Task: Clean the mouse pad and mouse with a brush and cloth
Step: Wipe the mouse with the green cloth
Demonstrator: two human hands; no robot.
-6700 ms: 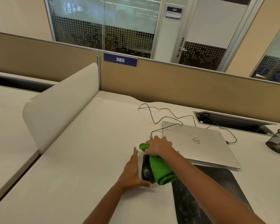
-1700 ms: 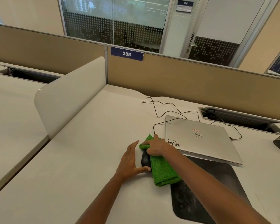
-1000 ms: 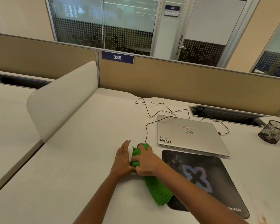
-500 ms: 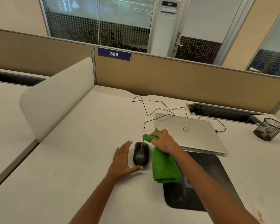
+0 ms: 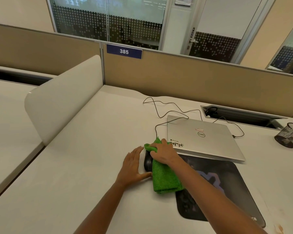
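Two hands on the mouse point(image 5: 147, 161): right hand point(image 5: 164, 152) grips cloth point(image 5: 164, 179), wiping it; left hand point(image 5: 134, 165) flat, bracing. Mouse pad point(image 5: 227, 188) possibly left; no brush visible.

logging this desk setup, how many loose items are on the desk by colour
green: 1, the cloth
black: 3, the mouse, the mouse pad, the mesh pen cup
silver: 1, the closed laptop
total: 5
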